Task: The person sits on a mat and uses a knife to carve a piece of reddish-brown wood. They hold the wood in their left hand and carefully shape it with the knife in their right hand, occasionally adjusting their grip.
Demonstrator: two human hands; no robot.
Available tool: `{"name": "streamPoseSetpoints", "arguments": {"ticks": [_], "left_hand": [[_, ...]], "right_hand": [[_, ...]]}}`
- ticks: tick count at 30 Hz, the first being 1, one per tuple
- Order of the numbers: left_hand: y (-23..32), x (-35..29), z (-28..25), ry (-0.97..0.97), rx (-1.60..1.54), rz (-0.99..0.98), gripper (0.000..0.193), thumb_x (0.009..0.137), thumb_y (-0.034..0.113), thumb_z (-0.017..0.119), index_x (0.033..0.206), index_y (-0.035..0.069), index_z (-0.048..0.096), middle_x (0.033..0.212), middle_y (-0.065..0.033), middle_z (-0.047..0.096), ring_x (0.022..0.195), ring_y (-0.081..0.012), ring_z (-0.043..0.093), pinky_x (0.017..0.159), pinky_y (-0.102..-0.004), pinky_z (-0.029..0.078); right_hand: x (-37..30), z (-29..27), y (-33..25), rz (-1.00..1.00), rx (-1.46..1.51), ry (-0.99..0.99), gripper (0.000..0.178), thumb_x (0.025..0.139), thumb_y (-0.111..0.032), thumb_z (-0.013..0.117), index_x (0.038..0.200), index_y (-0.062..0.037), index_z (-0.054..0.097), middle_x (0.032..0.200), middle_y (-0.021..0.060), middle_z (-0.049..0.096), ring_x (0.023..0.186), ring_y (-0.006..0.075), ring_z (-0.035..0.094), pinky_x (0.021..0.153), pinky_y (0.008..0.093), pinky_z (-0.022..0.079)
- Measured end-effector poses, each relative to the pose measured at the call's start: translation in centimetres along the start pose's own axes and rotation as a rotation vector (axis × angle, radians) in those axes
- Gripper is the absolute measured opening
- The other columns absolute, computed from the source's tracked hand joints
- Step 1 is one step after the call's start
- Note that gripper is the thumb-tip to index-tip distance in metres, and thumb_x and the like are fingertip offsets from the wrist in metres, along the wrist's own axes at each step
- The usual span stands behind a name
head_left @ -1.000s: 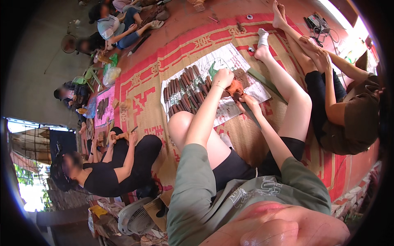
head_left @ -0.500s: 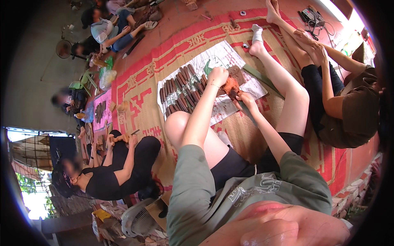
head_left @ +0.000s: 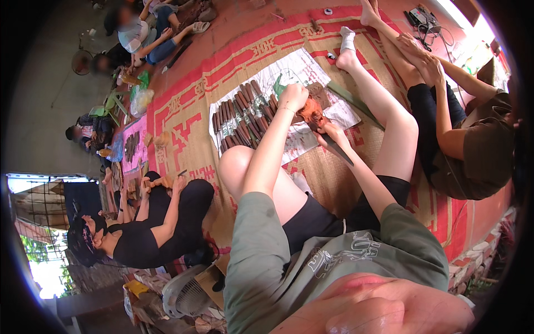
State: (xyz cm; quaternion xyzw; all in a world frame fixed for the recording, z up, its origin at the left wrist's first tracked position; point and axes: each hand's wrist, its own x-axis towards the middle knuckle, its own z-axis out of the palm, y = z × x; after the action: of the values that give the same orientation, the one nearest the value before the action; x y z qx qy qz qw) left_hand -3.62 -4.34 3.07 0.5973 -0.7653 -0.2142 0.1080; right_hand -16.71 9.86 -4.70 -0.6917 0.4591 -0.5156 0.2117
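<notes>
My left hand [head_left: 293,97], fingers closed, grips the upper left side of an orange-brown wood carving [head_left: 312,113]. My right hand [head_left: 332,133] is closed at its lower right around a dark carving chisel [head_left: 340,152]. A long flat end of this chisel sticks out below the hand, along my forearm; the rest is partly covered by my fingers. The carving is held over a white cloth [head_left: 303,64]. Beside my left forearm, several brown-handled carving tools [head_left: 242,114] lie in rows on the cloth. A flat brown wooden block [head_left: 319,93] lies just behind the carving.
A red and tan woven mat [head_left: 183,131] spreads under the cloth. A green strip [head_left: 356,103] lies beside my right leg. At left, a person in black [head_left: 144,239] holds a wooden piece; another person [head_left: 473,145] sits close at right. A fan [head_left: 186,292] stands behind.
The chisel in my right hand has turned, and more of its flat end now shows below the hand. My left hand stays on the carving. The view has shifted slightly.
</notes>
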Motion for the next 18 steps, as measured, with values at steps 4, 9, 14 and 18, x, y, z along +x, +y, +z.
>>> {"name": "streamPoseSetpoints", "arguments": {"ticks": [4, 9, 14, 18], "left_hand": [[-0.3, 0.3, -0.3, -0.003, -0.029, 0.033, 0.030, 0.077, 0.024, 0.045, 0.080, 0.005, 0.068, 0.087, -0.0199, 0.064, 0.084, -0.0362, 0.061, 0.076, -0.0430, 0.049], [-0.3, 0.6, 0.4, -0.053, 0.018, 0.028, 0.032, 0.078, 0.025, 0.044, 0.083, 0.004, 0.067, 0.090, -0.0220, 0.063, 0.087, -0.0367, 0.061, 0.079, -0.0433, 0.049], [-0.9, 0.9, 0.8, -0.075, -0.067, 0.038, 0.032, 0.077, 0.026, 0.044, 0.084, 0.005, 0.068, 0.089, -0.0214, 0.063, 0.088, -0.0369, 0.061, 0.079, -0.0427, 0.049], [-1.5, 0.9, 1.0, 0.007, -0.037, 0.108, 0.032, 0.078, 0.026, 0.043, 0.075, 0.008, 0.069, 0.084, -0.0204, 0.064, 0.084, -0.0356, 0.061, 0.078, -0.0390, 0.047]], "right_hand": [[1.7, 0.1, -0.7, 0.010, 0.025, 0.047, 0.015, 0.070, -0.003, 0.066, 0.076, -0.0017, 0.053, 0.070, 0.0140, 0.055, 0.066, 0.0329, 0.057, 0.058, 0.0383, 0.046], [0.5, 0.2, 0.5, -0.042, -0.040, 0.023, 0.013, 0.070, -0.005, 0.066, 0.075, -0.0025, 0.055, 0.069, 0.0140, 0.055, 0.065, 0.0332, 0.057, 0.057, 0.0382, 0.046], [1.7, -0.3, 0.0, 0.000, 0.011, 0.034, 0.014, 0.070, -0.007, 0.066, 0.076, -0.0016, 0.055, 0.070, 0.0155, 0.056, 0.065, 0.0341, 0.058, 0.059, 0.0387, 0.047], [0.5, 0.7, 0.6, -0.007, 0.026, 0.063, 0.014, 0.070, -0.006, 0.067, 0.076, -0.0017, 0.055, 0.069, 0.0156, 0.055, 0.066, 0.0334, 0.058, 0.059, 0.0380, 0.047]]}}
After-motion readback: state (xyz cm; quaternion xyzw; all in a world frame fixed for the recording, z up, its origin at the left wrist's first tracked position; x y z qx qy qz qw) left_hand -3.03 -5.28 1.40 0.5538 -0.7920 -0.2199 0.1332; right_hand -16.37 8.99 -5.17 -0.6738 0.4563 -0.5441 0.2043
